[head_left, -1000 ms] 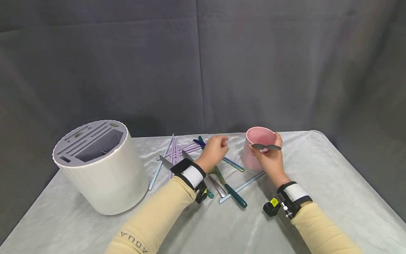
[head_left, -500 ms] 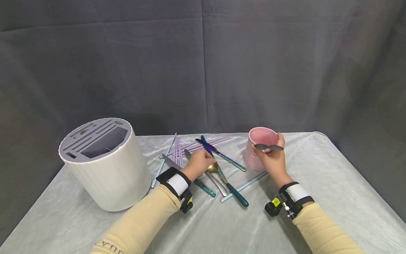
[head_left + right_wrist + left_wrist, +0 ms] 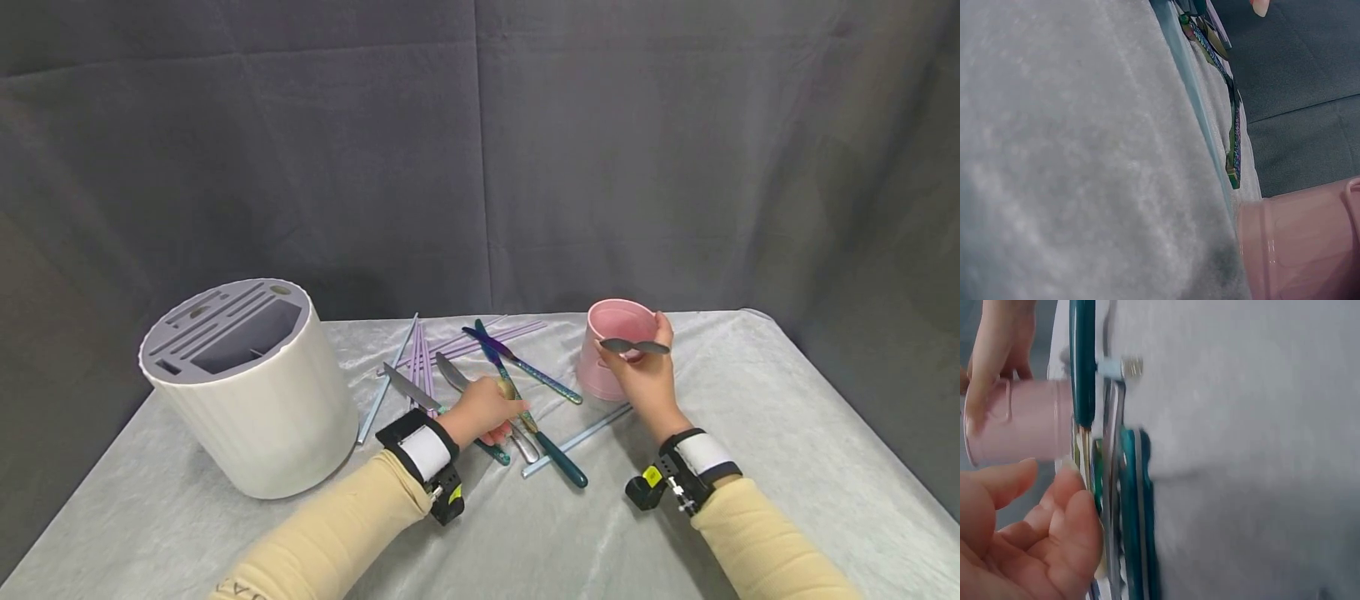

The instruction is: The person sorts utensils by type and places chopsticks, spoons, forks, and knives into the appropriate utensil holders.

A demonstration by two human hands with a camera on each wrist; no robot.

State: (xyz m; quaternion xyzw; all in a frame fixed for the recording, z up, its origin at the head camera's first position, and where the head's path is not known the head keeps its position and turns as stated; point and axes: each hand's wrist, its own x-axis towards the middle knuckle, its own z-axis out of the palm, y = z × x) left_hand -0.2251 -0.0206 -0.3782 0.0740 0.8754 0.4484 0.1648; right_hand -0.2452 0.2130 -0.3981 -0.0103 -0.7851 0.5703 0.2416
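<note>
Centrally, a pink cup (image 3: 611,350) stands on the table, tipped slightly toward the person; its inside shows pink and nothing can be made out in it. Right hand (image 3: 643,379) is at the cup's near rim, fingers curled, pinching a small grey spoon (image 3: 633,346) held level across the cup mouth. The right wrist view shows only the cup's pink wall (image 3: 1297,250) and cloth.

Left side: a big white round holder (image 3: 251,392) with a grey slotted top (image 3: 225,329), one wide rectangular opening and several narrow slots; no utensil shows in any slot.

Between holder and cup lies a loose pile of cutlery (image 3: 480,379): lilac chopsticks (image 3: 420,358), a pale blue chopstick (image 3: 577,437), a steel knife (image 3: 408,387), a patterned knife (image 3: 525,367), a dark-teal-handled piece (image 3: 558,462). Left hand (image 3: 483,408) is down on this pile, fingers bent over the pieces; a gold spoon bowl (image 3: 501,388) peeks out at the knuckles. Whether it actually grips one cannot be told. In the left wrist view the fingers (image 3: 1054,531) are loosely curled beside teal handles (image 3: 1132,512), touching the pile's edge.

Surface: pale grey crinkled cloth (image 3: 525,533) over the table. Behind, a dark grey fabric backdrop (image 3: 480,150) with creases. Cream sleeves, black-and-white wrist bands on both arms.
</note>
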